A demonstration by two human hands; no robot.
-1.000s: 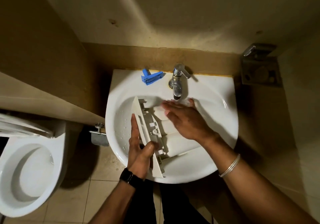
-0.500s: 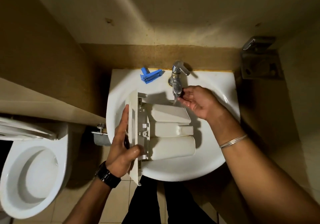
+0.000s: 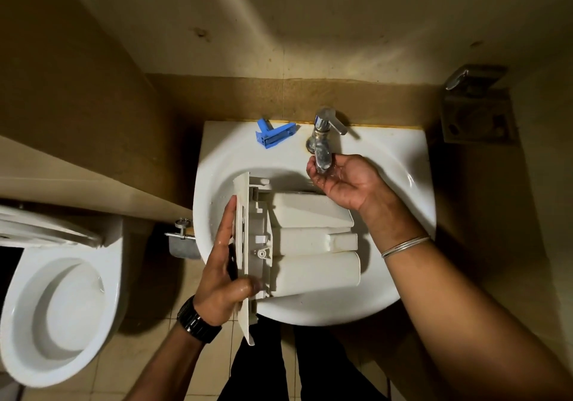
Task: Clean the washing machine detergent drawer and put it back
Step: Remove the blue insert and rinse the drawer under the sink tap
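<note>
The drawer [image 3: 310, 245] is held over the sink [image 3: 403, 158], underside up, its front panel gripped by the left hand [image 3: 221, 272]: the fingers are laid straight along the panel's outer face and the thumb is curled over its lower edge, so the panel is pinched between them. Both thumb and fingers look wet. The right hand [image 3: 342, 180] is held palm up, loosely cupped with fingers apart, directly under the spout of the tap [image 3: 322, 140]; nothing is held in it, and its fingertips lie just beside the spout. Whether water is running cannot be told. The drawer's compartments lie just below the right hand and to the right of the left hand. A blue part [image 3: 274, 134] lies on the sink rim, beyond the left hand and left of the tap. No writing or brand can be read on the drawer
</note>
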